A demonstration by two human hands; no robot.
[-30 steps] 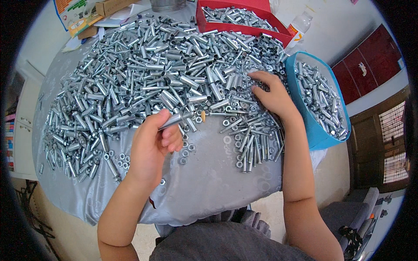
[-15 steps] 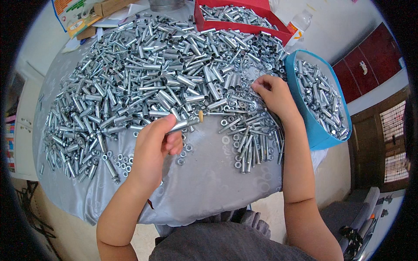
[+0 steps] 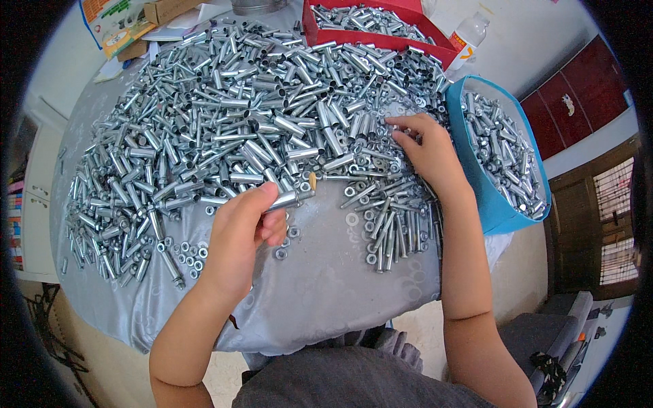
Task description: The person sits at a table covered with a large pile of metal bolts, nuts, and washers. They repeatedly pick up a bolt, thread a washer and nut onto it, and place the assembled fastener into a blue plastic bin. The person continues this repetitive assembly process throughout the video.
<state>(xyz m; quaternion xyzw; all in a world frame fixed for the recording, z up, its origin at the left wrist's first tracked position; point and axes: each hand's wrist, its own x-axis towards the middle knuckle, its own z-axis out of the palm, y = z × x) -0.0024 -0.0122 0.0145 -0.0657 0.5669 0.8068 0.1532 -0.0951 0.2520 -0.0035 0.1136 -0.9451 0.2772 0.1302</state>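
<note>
My left hand [image 3: 238, 228] is closed around an expansion bolt [image 3: 289, 198], a silvery metal sleeve with a bolt in it. It points to the right above the near edge of the pile. A small yellowish spot [image 3: 313, 180] shows near its tip. Over on the right, my right hand [image 3: 423, 144] hovers at the loose washers and nuts [image 3: 381, 160], thumb and index finger apart with nothing visible between them. Below that hand lies a bundle of thin bolts [image 3: 394, 221]. A big heap of metal sleeves [image 3: 224, 102] spreads across the table.
The round table [image 3: 326, 272] has a shiny grey cloth. A blue fabric bin [image 3: 500, 214] full of metal parts stands at the right edge. At the back are a red box [image 3: 381, 41] of parts, a plastic bottle [image 3: 469, 37] and a cardboard box [image 3: 170, 8].
The fingers of my right hand have spread apart, the index finger reaching out to the left. My left hand has stayed nearly still, holding the expansion bolt.
</note>
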